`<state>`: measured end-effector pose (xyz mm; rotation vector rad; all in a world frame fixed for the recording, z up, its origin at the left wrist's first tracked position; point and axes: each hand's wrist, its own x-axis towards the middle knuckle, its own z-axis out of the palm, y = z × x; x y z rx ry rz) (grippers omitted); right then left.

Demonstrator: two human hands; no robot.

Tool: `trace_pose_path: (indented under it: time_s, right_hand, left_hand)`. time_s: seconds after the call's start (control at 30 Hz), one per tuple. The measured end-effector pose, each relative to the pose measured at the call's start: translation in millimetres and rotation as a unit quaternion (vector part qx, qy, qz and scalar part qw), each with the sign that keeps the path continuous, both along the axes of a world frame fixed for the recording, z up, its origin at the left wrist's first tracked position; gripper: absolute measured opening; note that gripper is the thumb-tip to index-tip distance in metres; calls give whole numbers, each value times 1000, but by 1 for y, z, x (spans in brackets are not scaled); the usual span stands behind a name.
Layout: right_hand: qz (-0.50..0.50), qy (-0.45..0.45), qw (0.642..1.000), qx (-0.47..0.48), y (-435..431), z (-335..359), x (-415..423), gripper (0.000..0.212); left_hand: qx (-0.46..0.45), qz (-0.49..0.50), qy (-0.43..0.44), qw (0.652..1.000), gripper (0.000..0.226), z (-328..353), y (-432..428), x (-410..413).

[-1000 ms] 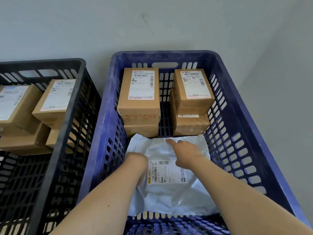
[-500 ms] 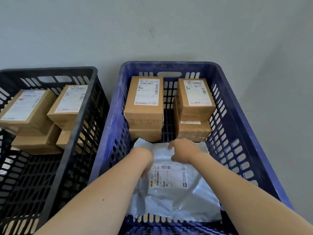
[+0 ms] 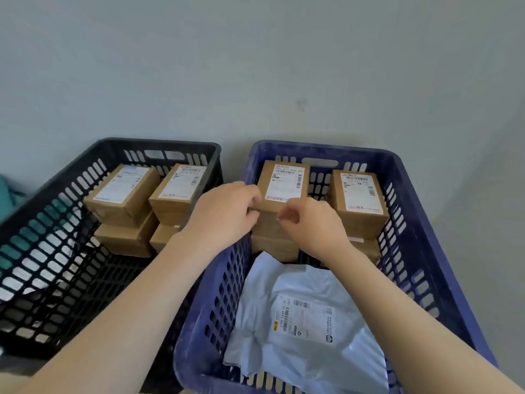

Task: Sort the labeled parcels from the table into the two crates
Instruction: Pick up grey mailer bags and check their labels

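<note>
A grey wall (image 3: 255,58) bears a small dark smudge (image 3: 301,104); a teal object (image 3: 6,194) shows far left.

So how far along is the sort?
Done: cardboard boxes stacked in the black crate and blue crate, a grey mailer flat in the blue one. In hand: right hand curled, empty; left hand against a labelled box, grip unclear. Left: unknown, table out of view.
</note>
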<state>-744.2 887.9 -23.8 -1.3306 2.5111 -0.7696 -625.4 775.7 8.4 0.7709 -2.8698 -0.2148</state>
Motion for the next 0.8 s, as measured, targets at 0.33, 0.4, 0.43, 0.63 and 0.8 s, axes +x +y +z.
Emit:
trace_pose_path:
  time_s: [0.33,0.4,0.43,0.63,0.8]
  right_hand:
    - [61,24,989,-129,-51,32,88,21]
    - [63,26,988,-141,-64,37,108,20]
    - [66,29,987,-145,-73,39,123,20]
    - [86,14,984,-154,-126,46,208,20]
    - [113,5,977,-181,-173,47,281,21]
  left_hand:
    - [-36,69,124,989,23,12,-32,95]
    - [-38,81,125,988,23,13,-44,116]
    - [-37,87,124,988,23,14,-52,131]
    - [-33,116,137,983,22,18,-100,221]
    - [-40,145,139,979,24,18,-141,295]
